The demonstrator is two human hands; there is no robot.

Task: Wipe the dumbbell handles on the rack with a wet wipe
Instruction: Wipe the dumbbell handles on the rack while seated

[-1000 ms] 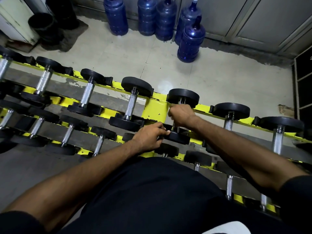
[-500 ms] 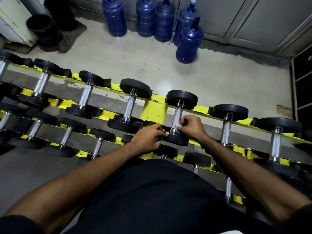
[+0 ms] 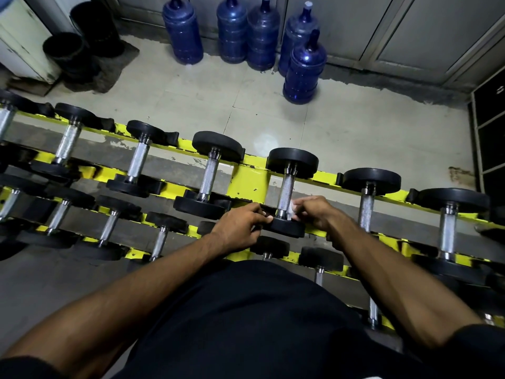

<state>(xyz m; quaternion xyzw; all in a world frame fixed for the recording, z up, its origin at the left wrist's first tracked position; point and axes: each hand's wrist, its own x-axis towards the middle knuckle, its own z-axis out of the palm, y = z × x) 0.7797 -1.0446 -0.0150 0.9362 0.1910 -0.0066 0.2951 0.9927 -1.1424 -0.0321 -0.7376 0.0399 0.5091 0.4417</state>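
Note:
A yellow rack [image 3: 247, 181] holds rows of black dumbbells with knurled metal handles. One dumbbell [image 3: 292, 161] lies in the top row at the centre, and its handle [image 3: 285, 191] is bare along most of its length. My right hand [image 3: 314, 212] pinches a small white wet wipe [image 3: 291, 209] against the near end of that handle. My left hand [image 3: 240, 225] sits just left of it, with curled fingers on the dumbbell's near black head [image 3: 284, 228].
More dumbbells fill the rack on both sides and in the lower rows [image 3: 164, 236]. Several blue water bottles [image 3: 303, 69] stand on the tiled floor behind the rack. Black bins [image 3: 65, 53] sit at the back left, and a dark cabinet [image 3: 489, 127] stands at the right.
My right hand has slid with the wipe from the far end of the handle down to its near end. My left hand has stayed on the near head.

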